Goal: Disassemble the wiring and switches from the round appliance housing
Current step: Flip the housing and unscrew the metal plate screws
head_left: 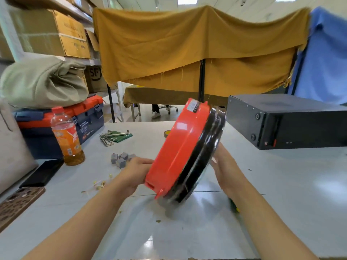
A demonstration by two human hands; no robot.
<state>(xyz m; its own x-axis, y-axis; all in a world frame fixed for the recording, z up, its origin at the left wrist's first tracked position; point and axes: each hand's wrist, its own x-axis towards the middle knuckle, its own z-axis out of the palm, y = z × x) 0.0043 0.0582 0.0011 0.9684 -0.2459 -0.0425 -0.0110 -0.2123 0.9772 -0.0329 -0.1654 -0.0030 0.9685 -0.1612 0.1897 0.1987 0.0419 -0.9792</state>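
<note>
— Two bare forearms reach in from the bottom edge, over the pale table [281, 194]. What do the hands have?

— Both are on the round appliance housing [180, 145]. It is tipped up on edge, its lower rim at or just above the tabletop, leaning to the right, orange shell to the left and glossy black face to the right. Its lower part is blurred.

— And the left hand [136, 174]?

— It holds the orange side low down, fingers bent onto the shell, their tips hidden behind the rim.

— The right hand [224, 166]?

— Laid against the black face with fairly straight fingers, bracing it from the right; the fingertips are hidden behind the housing.

— What lies around it?

— Left of the housing, a cluster of small grey blocks [121, 159]. Farther back, a bunch of hex keys [110, 136] on something green. Nearer the person, a few small yellowish bits [98, 184]. On the left stand a bottle [66, 137] of amber drink, a blue and orange toolbox [82, 119] behind it, and a phone [17, 203] in a patterned case at the near corner. A black metal box [293, 121] sits on the right.
</note>
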